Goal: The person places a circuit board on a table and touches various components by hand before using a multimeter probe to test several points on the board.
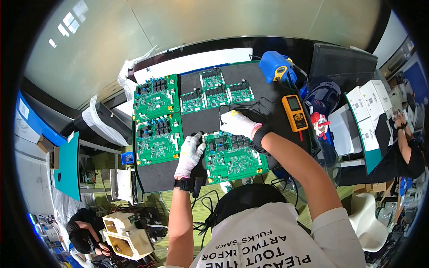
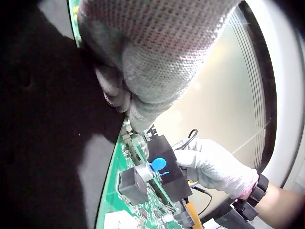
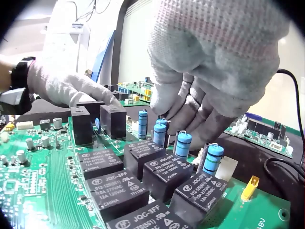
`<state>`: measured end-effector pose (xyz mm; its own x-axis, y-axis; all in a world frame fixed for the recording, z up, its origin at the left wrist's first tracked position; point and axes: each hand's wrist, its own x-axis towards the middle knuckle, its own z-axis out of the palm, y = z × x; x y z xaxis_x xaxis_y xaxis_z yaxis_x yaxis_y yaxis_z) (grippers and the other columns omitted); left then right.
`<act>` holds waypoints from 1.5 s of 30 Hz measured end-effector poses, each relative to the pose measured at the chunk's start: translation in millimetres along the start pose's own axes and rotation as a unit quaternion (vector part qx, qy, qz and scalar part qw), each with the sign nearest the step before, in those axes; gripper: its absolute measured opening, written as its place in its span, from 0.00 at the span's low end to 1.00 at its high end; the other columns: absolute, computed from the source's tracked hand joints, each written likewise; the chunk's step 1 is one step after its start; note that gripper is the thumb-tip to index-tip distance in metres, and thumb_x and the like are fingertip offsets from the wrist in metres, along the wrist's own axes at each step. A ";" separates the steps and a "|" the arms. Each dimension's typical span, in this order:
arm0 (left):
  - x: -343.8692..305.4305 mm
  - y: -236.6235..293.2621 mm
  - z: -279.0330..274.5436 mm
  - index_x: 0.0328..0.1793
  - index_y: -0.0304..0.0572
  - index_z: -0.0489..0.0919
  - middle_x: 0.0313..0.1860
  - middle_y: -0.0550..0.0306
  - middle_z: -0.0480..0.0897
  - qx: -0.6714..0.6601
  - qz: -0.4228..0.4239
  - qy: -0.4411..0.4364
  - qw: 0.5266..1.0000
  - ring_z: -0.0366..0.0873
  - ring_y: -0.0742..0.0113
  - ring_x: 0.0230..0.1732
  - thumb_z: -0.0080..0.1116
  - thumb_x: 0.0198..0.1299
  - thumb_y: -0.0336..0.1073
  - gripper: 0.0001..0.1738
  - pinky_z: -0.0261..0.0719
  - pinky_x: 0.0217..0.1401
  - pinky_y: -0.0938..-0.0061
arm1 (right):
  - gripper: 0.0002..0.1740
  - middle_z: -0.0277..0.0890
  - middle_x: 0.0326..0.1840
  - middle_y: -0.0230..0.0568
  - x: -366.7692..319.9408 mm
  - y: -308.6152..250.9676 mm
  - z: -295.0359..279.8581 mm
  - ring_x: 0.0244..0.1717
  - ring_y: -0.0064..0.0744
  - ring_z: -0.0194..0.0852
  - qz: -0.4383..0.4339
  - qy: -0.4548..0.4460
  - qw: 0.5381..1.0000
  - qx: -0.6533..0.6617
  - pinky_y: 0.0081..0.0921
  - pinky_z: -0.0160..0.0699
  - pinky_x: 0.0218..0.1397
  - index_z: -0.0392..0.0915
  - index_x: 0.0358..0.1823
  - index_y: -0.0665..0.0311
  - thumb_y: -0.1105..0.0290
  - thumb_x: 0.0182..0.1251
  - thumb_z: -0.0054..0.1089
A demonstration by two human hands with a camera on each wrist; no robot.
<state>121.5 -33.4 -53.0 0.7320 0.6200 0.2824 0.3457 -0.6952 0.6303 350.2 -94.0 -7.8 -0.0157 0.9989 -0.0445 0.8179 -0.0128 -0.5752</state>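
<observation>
A green circuit board [image 1: 234,163] lies near the table's front edge, carrying black relays [image 3: 159,174] and upright blue resistors [image 3: 183,144]. My gloved left hand [image 1: 190,154] is at its back left corner. In the left wrist view, the thumb and fingers of the left hand [image 2: 157,62] pinch the board's edge beside a connector. My gloved right hand [image 1: 239,123] is at the back edge. Seen from the right wrist, the right hand's [image 3: 214,62] fingers curl down behind the resistors, thumb close over one; I cannot tell what they hold.
Two large green boards [image 1: 156,96] stand along the left of the dark mat, with several smaller boards [image 1: 216,96] at the back. A yellow meter [image 1: 295,111], a blue soldering station [image 1: 275,66] and black cables [image 1: 254,107] are to the right. Other people work at both sides.
</observation>
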 end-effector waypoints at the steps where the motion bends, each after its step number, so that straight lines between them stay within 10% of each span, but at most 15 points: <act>1: -0.3 0.0 -0.2 0.56 0.40 0.73 0.33 0.48 0.72 0.000 0.000 0.000 1.000 0.72 0.51 0.33 0.60 0.54 0.40 0.24 0.72 0.36 0.64 | 0.15 0.76 0.34 0.54 0.1 -0.1 -0.1 0.39 0.54 0.74 0.000 -0.001 1.000 0.000 0.42 0.72 0.44 0.77 0.31 0.68 0.62 0.51 0.53; 26: -1.4 -2.9 2.3 0.57 0.42 0.73 0.32 0.49 0.72 0.009 0.019 0.022 1.000 0.72 0.51 0.34 0.60 0.54 0.42 0.24 0.71 0.36 0.64 | 0.14 0.76 0.24 0.46 -8.1 24.8 0.7 0.25 0.36 0.76 0.033 0.004 0.987 0.160 0.30 0.73 0.30 0.76 0.31 0.68 0.63 0.54 0.57; 45: -1.4 -2.7 2.7 0.57 0.42 0.73 0.32 0.49 0.72 0.020 -0.001 0.009 1.000 0.73 0.51 0.36 0.61 0.53 0.39 0.25 0.72 0.38 0.64 | 0.15 0.77 0.29 0.50 -8.7 21.0 4.0 0.33 0.47 0.76 0.037 0.018 0.990 0.134 0.36 0.73 0.38 0.76 0.30 0.68 0.60 0.53 0.57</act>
<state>121.1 -33.4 -57.0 0.7201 0.6283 0.2944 0.3714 -0.7074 0.6013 365.3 -103.2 -22.8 0.0632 0.9956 -0.0685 0.6342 -0.0931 -0.7675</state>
